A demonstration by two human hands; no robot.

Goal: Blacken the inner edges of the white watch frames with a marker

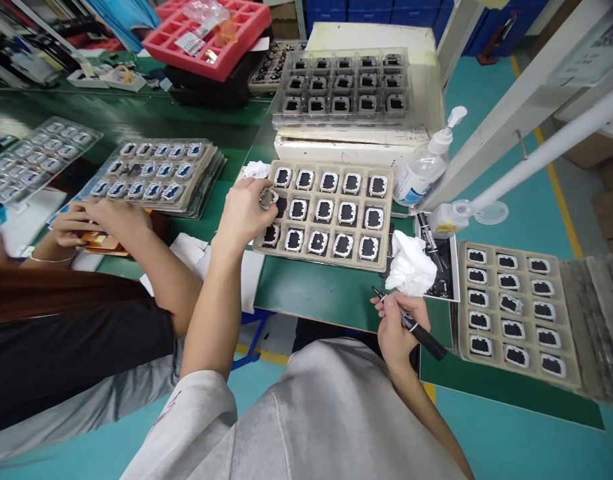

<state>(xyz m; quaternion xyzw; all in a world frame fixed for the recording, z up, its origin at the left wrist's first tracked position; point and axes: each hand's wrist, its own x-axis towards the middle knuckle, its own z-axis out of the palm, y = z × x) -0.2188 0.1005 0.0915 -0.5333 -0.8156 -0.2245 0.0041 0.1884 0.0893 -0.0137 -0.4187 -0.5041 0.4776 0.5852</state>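
My left hand [246,210] is closed on a small square frame part [269,198], at the left edge of a beige compartment tray [331,261]. White-rimmed parts with black centres, like this one [325,211], sit in the tray's other pockets. The pocket beside my fingers, in the middle row, shows dark with no white rim. In my right hand [401,327] a black marker pen [422,337] is gripped, its bare tip pointing up and left over the green table [311,287]. A crumpled white tissue [410,265] lies just beyond that hand.
Behind the tray, a clear tray [343,120] of dark parts rests on a white box [336,148]. A pump bottle [420,170] stands right of it. Another beige tray [523,370] is at the right. On the left, a co-worker's hands [103,217] work near stacked trays [186,200].
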